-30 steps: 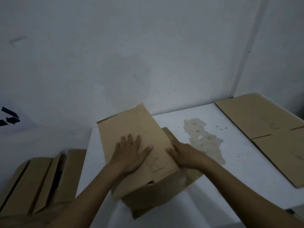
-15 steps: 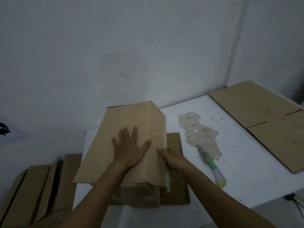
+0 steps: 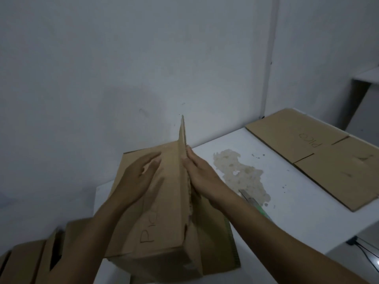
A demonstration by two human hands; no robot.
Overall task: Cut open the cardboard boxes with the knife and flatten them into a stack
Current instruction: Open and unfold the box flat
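A brown cardboard box (image 3: 164, 228) marked "Pico" lies on the white table (image 3: 297, 206), one flap standing up edge-on. My left hand (image 3: 137, 177) rests flat on the box's top panel with straight fingers. My right hand (image 3: 201, 173) presses against the right side of the raised flap, fingers straight. The knife (image 3: 255, 203), with a green handle, lies on the table just right of my right forearm, partly hidden by it. A flattened stack of cardboard (image 3: 320, 156) lies at the table's right end.
A rough beige stain (image 3: 240, 173) marks the table's middle. Several upright folded boxes (image 3: 30, 261) stand on the floor at lower left. White walls close in behind, and a black cable (image 3: 367, 251) hangs under the table's right edge.
The box's flap has swung up to stand vertical. My right hand moved up along it, and my left hand slid further back on the top panel.
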